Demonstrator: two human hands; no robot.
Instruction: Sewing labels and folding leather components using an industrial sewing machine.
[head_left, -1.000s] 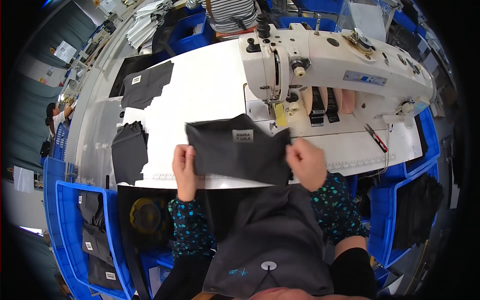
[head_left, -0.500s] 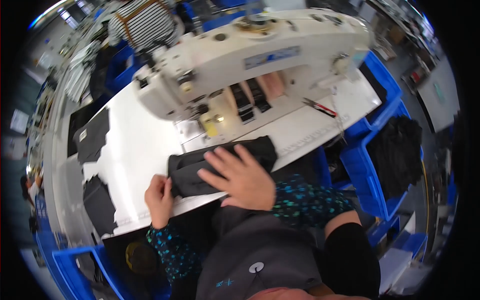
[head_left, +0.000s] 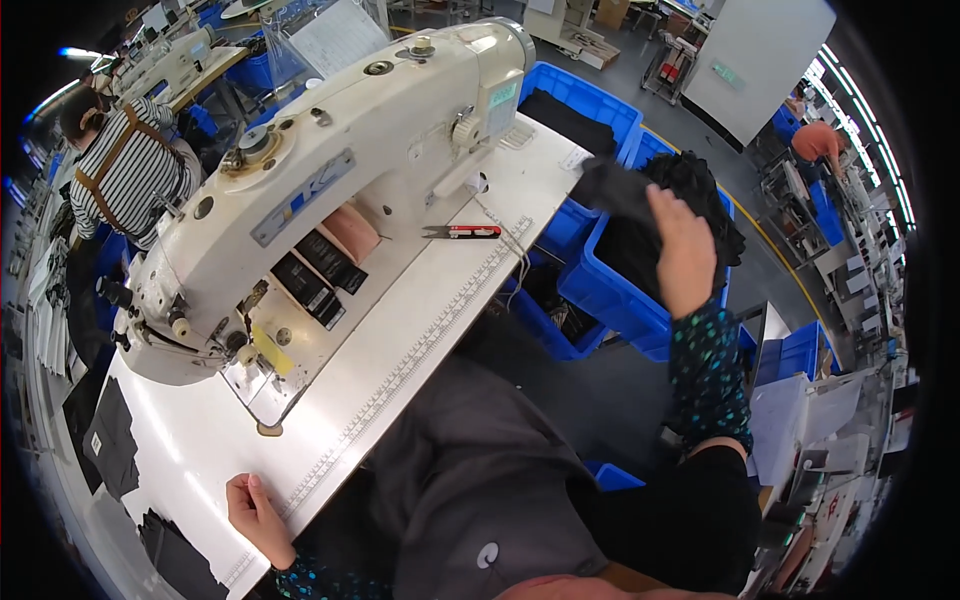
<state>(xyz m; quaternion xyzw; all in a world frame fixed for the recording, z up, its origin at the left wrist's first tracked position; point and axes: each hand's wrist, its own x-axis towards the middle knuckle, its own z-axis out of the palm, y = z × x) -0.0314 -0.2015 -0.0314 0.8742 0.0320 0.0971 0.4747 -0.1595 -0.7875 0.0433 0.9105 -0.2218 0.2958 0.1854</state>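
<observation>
My right hand [head_left: 686, 252] is stretched out over a blue bin [head_left: 640, 318] at the right, its fingers extended. Beside the fingertips is a blurred piece of dark fabric [head_left: 618, 190], above the heap of black fabric [head_left: 690, 215] in that bin. Whether the fingertips still touch the piece is hard to see, and the thumb is hidden. My left hand [head_left: 258, 518] rests at the near edge of the white sewing table [head_left: 390, 365], fingers curled with nothing visible in them. Beyond it stands a white sewing machine [head_left: 340, 130].
Thread snips [head_left: 462, 232] with red-and-black handles and black label strips [head_left: 310, 285] lie on the table. Dark fabric pieces [head_left: 112, 440] lie at the left. Another blue bin [head_left: 550, 325] is below the table's right side. A person in a striped top [head_left: 135, 170] sits at the far left.
The folded black fabric has left the table front. My right hand has swung right to the bin with dark fabric by it; my left hand has let go. The view has turned right.
</observation>
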